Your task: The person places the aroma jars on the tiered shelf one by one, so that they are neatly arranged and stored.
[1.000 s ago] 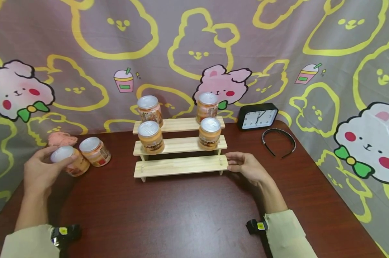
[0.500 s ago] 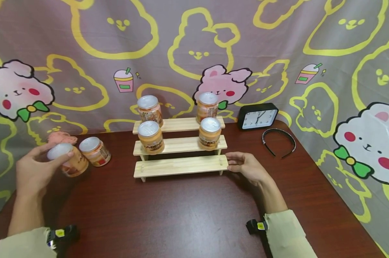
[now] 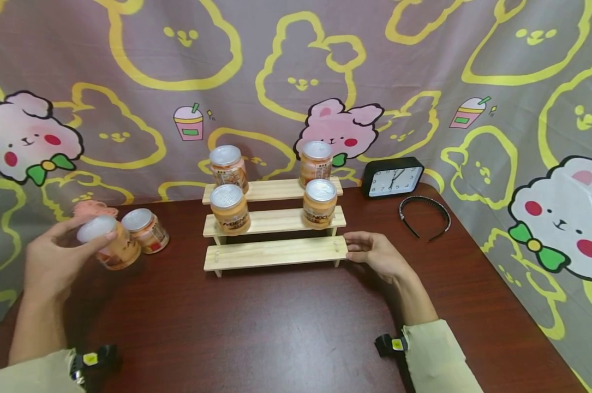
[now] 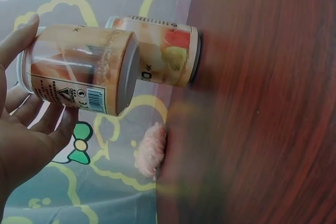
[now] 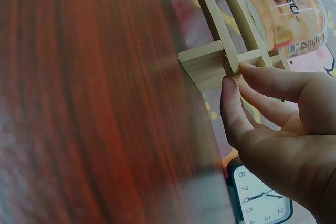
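My left hand (image 3: 55, 256) grips an orange can (image 3: 119, 248) with a silvery lid, thumb on one side and fingers on the other. In the left wrist view this held can (image 4: 79, 69) is off the table and tilted. Just behind it a second can (image 3: 148, 232) stands on the table. My right hand (image 3: 374, 254) pinches the right end of the lowest step of a three-tier wooden rack (image 3: 276, 254). The right wrist view shows thumb and fingertips at the corner of that step. Two cans stand on the top tier and two on the middle one; the lowest is bare.
A pink fluffy bundle (image 3: 94, 209) lies at the back left, behind the cans. To the rack's right are a black-framed clock (image 3: 393, 177) and a headband (image 3: 425, 215). A patterned curtain (image 3: 276, 65) hangs behind the dark wooden table (image 3: 256, 333).
My left hand has lifted the can off the table, shifted slightly left, and then moved it a little right, in front of the second can. The right hand and rack have stayed still.
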Tool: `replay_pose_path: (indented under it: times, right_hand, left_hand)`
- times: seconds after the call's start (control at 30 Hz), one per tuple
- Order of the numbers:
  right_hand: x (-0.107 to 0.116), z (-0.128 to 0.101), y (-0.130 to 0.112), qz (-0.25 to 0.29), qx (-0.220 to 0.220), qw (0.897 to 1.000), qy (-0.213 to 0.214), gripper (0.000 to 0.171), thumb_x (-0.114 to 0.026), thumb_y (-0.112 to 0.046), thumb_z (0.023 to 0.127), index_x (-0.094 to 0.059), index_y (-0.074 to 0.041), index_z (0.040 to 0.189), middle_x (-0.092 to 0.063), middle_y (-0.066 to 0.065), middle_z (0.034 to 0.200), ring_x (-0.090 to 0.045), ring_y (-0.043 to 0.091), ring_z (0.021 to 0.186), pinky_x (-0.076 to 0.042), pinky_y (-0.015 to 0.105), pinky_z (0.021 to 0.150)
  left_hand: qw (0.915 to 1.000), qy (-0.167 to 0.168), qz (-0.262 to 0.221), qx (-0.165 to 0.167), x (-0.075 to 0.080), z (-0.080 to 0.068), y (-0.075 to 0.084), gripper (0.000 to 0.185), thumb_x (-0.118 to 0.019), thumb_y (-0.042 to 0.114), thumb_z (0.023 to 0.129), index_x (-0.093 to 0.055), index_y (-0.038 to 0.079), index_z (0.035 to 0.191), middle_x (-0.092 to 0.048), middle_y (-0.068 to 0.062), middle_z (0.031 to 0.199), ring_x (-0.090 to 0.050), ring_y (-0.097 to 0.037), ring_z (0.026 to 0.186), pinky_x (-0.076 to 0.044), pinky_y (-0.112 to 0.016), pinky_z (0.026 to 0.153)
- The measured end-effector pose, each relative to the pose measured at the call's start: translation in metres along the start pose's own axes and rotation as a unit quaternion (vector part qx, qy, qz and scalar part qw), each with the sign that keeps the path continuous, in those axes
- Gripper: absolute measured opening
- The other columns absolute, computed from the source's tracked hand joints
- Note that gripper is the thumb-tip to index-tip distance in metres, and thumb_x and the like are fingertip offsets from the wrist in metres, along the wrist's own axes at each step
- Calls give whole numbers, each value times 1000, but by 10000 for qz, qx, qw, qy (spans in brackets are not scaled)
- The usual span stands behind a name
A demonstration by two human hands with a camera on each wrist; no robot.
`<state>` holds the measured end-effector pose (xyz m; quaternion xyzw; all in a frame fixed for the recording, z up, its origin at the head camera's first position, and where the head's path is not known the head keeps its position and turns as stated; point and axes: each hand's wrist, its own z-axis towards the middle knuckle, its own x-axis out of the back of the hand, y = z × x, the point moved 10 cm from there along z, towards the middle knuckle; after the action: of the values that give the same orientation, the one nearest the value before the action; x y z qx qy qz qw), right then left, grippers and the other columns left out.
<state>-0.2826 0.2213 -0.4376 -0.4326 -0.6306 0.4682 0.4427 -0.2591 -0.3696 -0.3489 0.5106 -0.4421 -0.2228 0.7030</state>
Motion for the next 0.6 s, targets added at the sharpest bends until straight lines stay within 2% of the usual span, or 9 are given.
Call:
replay_pose_path:
  times: [0.07,0.13,0.23,0.33,0.47,0.53,0.6]
  right_hand:
    - [0,0,0,-7,17,10000,-9,51,-63,14,91,-47,16,139,-58,28,128,-59,23,109,-54,24,82]
    - [0,0,0,-15,25,10000,-7,51,-64,13,91,-47,16,139,-58,28,129,-59,23,110,-54,24,82]
    - [1,0,1,-36,32,10000,11,51,-64,13,91,-47,16,139,-58,28,129,-59,23,110,-54,23,82]
    - [2,0,1,-27,52,10000,31,51,-64,13,91,-47,16,139,-58,28,129,-60,22,110,-54,23,82]
    - [1,0,0,19,90,10000,9,51,-64,13,91,-47,17,139,-58,29,130,-60,22,110,-54,23,83]
    - [0,1,0,36,67,10000,10,51,-63,13,91,-47,17,139,-57,30,130,-60,22,110,-54,23,83]
    - [0,1,1,15,50,10000,12,51,-63,13,91,-47,17,139,-57,30,130,-60,23,110,-54,23,83]
  left_hand:
    - [9995,-146,-150,-229,-2,-3,6,69,-89,11,79,-60,9,142,-62,17,105,-56,-1,90,-46,-6,66]
    - [9969,-366,-500,-491,-6,-7,12,64,-88,6,78,-63,7,137,-63,20,97,-58,-1,87,-48,-7,66]
    - [9914,-664,-783,-811,-14,-12,22,60,-87,3,79,-65,6,135,-67,18,103,-59,-5,95,-48,-7,72]
    - [9877,-734,-839,-1097,-20,-16,31,57,-86,0,79,-67,4,133,-67,13,110,-57,-8,102,-46,-7,78]
    - [9847,-759,-947,-1252,-24,-20,38,53,-85,-4,79,-68,2,128,-63,6,117,-56,-10,103,-45,-7,80]
    - [9811,-863,-1191,-1258,-27,-22,40,51,-84,-7,78,-68,0,126,-61,3,117,-56,-11,103,-46,-7,80]
    - [9821,-900,-994,-1325,-30,-24,41,51,-84,-6,79,-67,-1,127,-61,5,116,-55,-10,104,-45,-7,80]
